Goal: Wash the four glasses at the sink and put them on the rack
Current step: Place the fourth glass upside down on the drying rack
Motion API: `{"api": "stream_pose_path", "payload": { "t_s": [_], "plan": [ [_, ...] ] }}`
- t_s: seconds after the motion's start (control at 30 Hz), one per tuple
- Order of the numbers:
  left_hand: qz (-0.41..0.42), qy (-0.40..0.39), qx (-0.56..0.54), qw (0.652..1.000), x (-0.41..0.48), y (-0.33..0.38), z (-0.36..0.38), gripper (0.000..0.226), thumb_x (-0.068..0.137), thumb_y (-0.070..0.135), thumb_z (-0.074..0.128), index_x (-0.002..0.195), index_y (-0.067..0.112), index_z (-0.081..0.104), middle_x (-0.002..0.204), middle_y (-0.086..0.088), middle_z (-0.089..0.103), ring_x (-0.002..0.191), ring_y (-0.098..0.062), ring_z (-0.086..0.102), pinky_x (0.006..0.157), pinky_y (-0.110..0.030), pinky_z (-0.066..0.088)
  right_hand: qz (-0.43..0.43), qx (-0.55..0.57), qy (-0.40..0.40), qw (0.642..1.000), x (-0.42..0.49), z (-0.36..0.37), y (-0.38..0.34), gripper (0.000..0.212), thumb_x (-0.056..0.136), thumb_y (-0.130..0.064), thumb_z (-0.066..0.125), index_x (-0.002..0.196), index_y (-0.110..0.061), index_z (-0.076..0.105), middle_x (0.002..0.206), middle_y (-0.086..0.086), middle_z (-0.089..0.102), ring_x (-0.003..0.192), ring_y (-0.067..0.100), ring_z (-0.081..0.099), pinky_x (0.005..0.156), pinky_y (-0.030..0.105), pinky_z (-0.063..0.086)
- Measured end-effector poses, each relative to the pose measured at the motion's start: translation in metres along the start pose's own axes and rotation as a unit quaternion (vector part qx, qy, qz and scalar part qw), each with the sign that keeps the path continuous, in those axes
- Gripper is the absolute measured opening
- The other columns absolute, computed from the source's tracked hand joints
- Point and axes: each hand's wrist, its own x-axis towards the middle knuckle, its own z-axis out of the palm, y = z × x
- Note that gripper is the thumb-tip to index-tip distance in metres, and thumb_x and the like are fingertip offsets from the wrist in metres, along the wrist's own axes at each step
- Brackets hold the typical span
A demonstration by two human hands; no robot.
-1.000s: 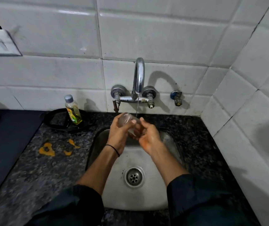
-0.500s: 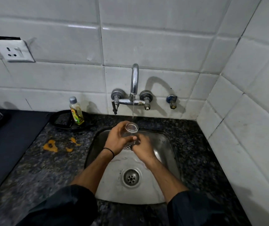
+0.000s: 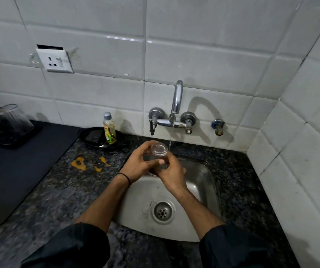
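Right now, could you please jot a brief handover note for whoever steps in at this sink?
Left hand: grip curled round the small clear drinking glass, held over the steel sink.
Right hand: grip round the same glass, lower down.
Chrome wall tap runs a thin stream that falls just right of the glass.
Done: one clear tumbler stands upside down on the black drying rack at far left; another beside it is cut off by the frame edge.
Left: finish this glass and rack it; how many more remain cannot be told.
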Motion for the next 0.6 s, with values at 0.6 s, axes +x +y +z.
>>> {"api": "stream_pose_path", "payload": {
  "t_s": [0.6],
  "plan": [
    [-0.179, 0.327, 0.057, 0.926, -0.067, -0.083, -0.251, 0.019, 0.096, 0.006, 0.056, 0.095, 0.017, 0.072, 0.095, -0.006, 0.074, 0.087, -0.020, 0.070, 0.073, -0.032, 0.055, 0.009, 0.132, -0.201, 0.971, 0.056, 0.214, -0.105, 0.043, 0.074, -0.020, 0.089, 0.110, -0.014, 0.066, 0.091, -0.006, 0.065, 0.083, 0.011, 0.064, 0.071, 0.018, 0.052]
  ]
}}
